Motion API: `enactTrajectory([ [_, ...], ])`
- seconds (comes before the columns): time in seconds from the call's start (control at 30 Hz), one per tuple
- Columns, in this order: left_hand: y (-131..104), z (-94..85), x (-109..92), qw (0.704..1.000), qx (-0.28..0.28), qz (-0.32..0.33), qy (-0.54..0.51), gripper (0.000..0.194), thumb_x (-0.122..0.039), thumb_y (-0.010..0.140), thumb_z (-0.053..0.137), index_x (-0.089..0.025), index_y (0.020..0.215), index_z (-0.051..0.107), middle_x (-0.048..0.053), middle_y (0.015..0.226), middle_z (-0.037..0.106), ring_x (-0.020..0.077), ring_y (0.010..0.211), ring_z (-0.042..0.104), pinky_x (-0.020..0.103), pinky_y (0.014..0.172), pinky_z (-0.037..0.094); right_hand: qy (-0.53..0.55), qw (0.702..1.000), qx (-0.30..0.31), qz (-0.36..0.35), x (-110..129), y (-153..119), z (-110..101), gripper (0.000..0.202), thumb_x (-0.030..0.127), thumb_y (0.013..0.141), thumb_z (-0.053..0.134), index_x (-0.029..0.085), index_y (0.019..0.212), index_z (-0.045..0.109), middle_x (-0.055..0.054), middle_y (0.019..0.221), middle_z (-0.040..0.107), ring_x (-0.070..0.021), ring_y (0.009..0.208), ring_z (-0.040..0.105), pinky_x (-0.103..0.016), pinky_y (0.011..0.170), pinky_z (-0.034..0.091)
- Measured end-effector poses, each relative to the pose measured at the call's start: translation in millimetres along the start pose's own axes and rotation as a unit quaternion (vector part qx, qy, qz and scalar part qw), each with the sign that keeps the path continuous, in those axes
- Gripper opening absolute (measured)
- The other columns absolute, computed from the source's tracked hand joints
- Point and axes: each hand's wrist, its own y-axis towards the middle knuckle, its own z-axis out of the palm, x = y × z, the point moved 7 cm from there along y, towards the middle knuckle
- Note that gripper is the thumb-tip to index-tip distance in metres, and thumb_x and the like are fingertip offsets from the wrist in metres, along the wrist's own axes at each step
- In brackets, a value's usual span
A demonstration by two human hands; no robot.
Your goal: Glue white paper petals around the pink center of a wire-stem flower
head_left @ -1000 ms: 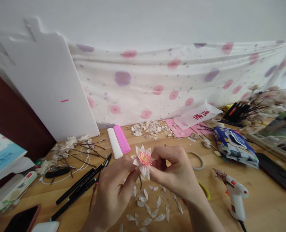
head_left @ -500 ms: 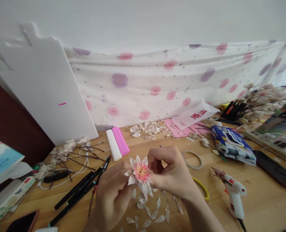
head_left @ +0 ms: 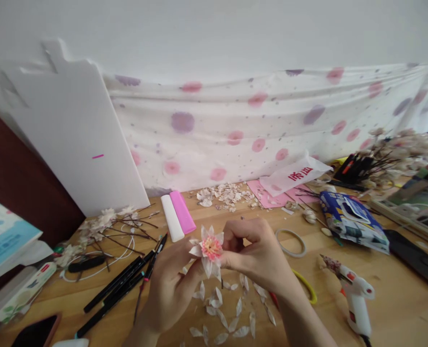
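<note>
A small handmade flower [head_left: 211,248], with whitish pointed petals and a pink and yellow centre, faces up between my hands. My left hand [head_left: 174,282] is closed around its underside from the left, thumb just below the lower petals. From the right, my right hand [head_left: 259,253] pinches at the flower's edge with thumb and curled forefinger; the exact petal between the fingertips is hidden. Below the hands, several loose white petals [head_left: 240,331] lie scattered on the wooden table [head_left: 397,320].
A glue gun [head_left: 356,294] lies to the right, with tape rolls [head_left: 290,242] nearer my right wrist. Black markers [head_left: 118,284] and flower stems [head_left: 127,231] occupy the left. Crepe paper rolls [head_left: 182,212], petal scraps [head_left: 228,195] and a blue packet [head_left: 351,219] sit farther back.
The flower has tipped slightly away and its lower petals look shorter. More loose petals show beneath it. Both hands keep their hold, and the whole view has shifted a little.
</note>
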Motion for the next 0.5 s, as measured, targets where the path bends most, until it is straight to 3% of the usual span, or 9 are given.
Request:
enactTrajectory([
  [0.17, -2.2, 3.7, 7.8, 0.999, 0.014, -0.035, -0.035, 0.026, -0.015, 0.092, 0.061, -0.022, 0.068, 0.065, -0.001, 0.066, 0.067, 0.0144, 0.063, 0.061, 0.021, 0.061, 0.048, -0.034, 0.999, -0.002, -0.010, 3.1, -0.8, -3.9, 0.059, 0.062, 0.069, 0.085, 0.016, 0.052, 0.053, 0.007, 0.046, 0.044, -0.0046, 0.045, 0.033, -0.018, 0.041, 0.022],
  [0.3, -7.4, 6.9, 20.1, 0.988, 0.026, -0.113, -0.106, 0.023, -0.028, 0.093, 0.068, -0.021, 0.071, 0.071, -0.001, 0.067, 0.066, 0.0135, 0.063, 0.062, 0.020, 0.061, 0.048, -0.049, 0.999, -0.003, -0.014, 4.0, -3.6, -3.3, 0.057, 0.059, 0.072, 0.085, 0.016, 0.052, 0.054, 0.007, 0.045, 0.045, -0.0039, 0.043, 0.032, -0.018, 0.040, 0.022],
  [0.5, -13.1, 16.8, 29.0, 0.926, 0.048, -0.249, -0.280, 0.026, -0.041, 0.091, 0.072, -0.019, 0.075, 0.074, 0.000, 0.068, 0.070, 0.0119, 0.061, 0.066, 0.018, 0.059, 0.053, -0.056, 0.998, -0.003, -0.020, 2.9, -1.9, -3.4, 0.055, 0.056, 0.077, 0.083, 0.016, 0.053, 0.054, 0.007, 0.047, 0.044, -0.0043, 0.046, 0.032, -0.019, 0.042, 0.022],
])
